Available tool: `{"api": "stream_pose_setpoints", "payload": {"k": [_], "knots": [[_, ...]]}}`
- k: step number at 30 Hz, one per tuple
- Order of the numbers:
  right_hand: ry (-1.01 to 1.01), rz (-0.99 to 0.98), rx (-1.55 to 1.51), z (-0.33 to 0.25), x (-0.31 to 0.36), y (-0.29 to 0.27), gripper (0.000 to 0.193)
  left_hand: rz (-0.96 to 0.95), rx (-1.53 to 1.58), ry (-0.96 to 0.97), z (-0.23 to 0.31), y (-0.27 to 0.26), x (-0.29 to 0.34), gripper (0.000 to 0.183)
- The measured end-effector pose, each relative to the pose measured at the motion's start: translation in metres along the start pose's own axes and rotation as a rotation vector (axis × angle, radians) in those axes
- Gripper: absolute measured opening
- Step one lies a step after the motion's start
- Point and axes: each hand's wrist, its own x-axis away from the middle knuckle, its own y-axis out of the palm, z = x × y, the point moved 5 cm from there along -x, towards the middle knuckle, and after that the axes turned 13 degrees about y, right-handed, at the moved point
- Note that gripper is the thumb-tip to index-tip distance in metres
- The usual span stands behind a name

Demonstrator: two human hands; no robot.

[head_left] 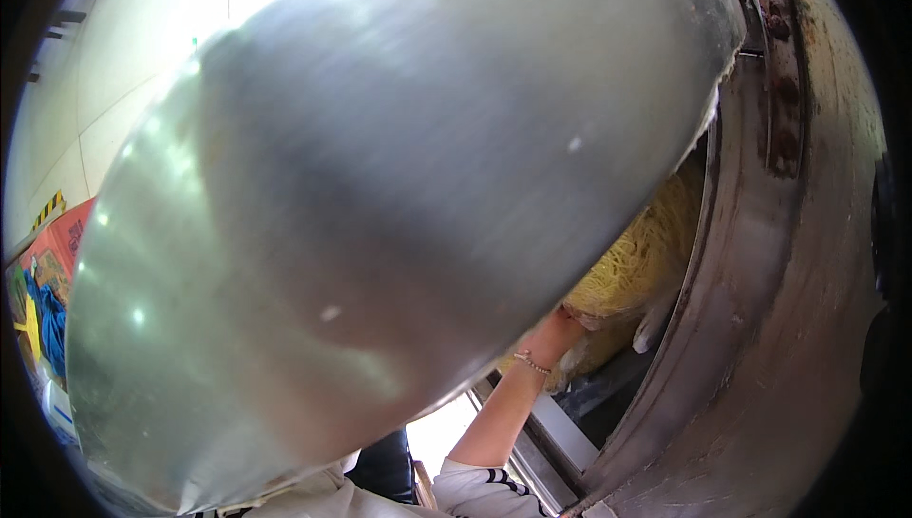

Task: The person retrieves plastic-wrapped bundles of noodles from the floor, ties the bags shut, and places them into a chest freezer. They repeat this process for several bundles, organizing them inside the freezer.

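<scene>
My right hand [560, 328], a beaded bracelet on its wrist, reaches past the lower edge of a large, round, dull metal lid [408, 176]. It is against the underside of a bundle of yellow noodle-like strands [632, 276] and appears to hold it; the fingers are mostly hidden. Clear plastic film or a thin glove seems to lie around the hand. A small whitish shape [651, 330] shows beside the bundle, too unclear to name. The lid covers much of the bundle. My left hand is out of sight.
A curved, worn metal wall [750, 309] with a rusty bracket [781, 81] rises at the right, forming the opening around the bundle. The lid fills most of the view. At far left are a red box [66, 233], blue cloth [47, 318] and a pale wall [123, 71].
</scene>
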Motion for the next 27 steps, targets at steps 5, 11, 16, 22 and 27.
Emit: {"api": "stream_pose_setpoints", "payload": {"k": [5,11,16,22,27], "knots": [[-0.202,0.224,0.179,-0.039,-0.035,-0.015,0.051,-0.096,-0.106,-0.058,0.026,0.036,-0.035,0.094],[-0.361,0.122,0.04,-0.132,-0.143,0.043,0.054,-0.081,-0.073,0.156,0.04,0.071,-0.123,0.08],[-0.332,0.099,0.043,-0.158,-0.167,0.06,0.052,-0.053,0.061,0.364,0.044,0.069,-0.149,0.069],[-0.336,0.191,0.052,-0.136,-0.128,0.055,0.049,0.008,-0.442,0.43,0.034,0.029,-0.071,0.057],[-0.34,0.199,0.065,-0.165,-0.144,0.071,0.047,-0.005,-0.547,0.239,0.02,-0.001,-0.055,0.058]]}}
